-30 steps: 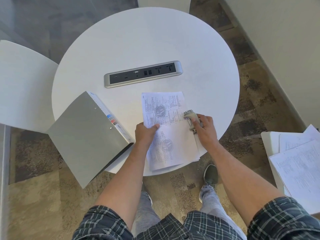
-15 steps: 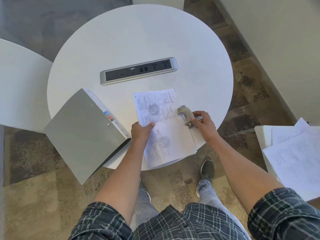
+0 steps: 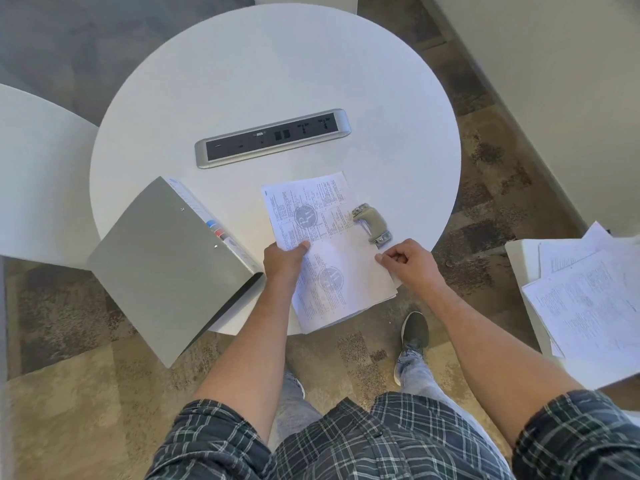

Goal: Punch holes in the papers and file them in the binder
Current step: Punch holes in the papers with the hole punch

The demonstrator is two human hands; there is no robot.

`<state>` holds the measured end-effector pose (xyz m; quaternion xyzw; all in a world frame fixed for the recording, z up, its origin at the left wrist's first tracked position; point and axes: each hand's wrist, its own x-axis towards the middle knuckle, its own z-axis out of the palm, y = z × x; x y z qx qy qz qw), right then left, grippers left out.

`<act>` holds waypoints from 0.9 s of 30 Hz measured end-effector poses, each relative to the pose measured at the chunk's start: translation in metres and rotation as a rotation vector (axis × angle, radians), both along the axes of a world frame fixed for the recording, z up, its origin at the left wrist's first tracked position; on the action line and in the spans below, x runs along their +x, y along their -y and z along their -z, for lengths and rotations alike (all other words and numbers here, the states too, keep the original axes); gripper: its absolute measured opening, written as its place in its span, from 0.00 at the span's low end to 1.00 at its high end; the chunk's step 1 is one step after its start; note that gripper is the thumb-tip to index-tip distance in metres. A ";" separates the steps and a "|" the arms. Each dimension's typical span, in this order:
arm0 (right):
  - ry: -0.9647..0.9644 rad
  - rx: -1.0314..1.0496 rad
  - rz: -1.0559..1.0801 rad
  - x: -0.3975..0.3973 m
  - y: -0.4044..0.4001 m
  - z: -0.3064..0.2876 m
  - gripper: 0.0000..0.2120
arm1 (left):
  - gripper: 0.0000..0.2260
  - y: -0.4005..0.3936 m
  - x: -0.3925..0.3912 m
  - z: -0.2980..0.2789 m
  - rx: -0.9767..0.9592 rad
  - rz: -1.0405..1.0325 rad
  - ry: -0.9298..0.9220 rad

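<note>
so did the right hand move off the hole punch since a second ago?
Yes. The right hand has left the hole punch and pulled back toward the round table's near edge, now pinching the papers.

I see the far half of the table (image 3: pixel 277 64) bare, open to a reach; the socket strip (image 3: pixel 273 137) lies across the middle; the closed binder (image 3: pixel 166 265) blocks the near left edge; the papers (image 3: pixel 322 251) and punch (image 3: pixel 370 221) fill the near right, with clear tabletop between binder and papers.
</note>
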<state>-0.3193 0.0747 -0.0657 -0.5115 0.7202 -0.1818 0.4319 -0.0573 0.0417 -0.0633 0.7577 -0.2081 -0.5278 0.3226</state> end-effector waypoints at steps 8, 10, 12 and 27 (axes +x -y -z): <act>-0.030 0.023 -0.044 0.001 0.004 -0.003 0.07 | 0.13 -0.007 0.002 -0.002 0.024 -0.051 -0.146; -0.042 0.017 -0.044 0.002 0.005 -0.006 0.09 | 0.14 -0.012 0.003 -0.002 0.007 -0.055 -0.211; -0.060 0.018 -0.041 0.003 0.006 -0.006 0.10 | 0.18 -0.021 0.003 -0.002 -0.010 -0.047 -0.241; 0.091 0.034 0.060 -0.003 0.006 0.002 0.33 | 0.14 -0.053 -0.021 0.001 -0.010 -0.094 -0.218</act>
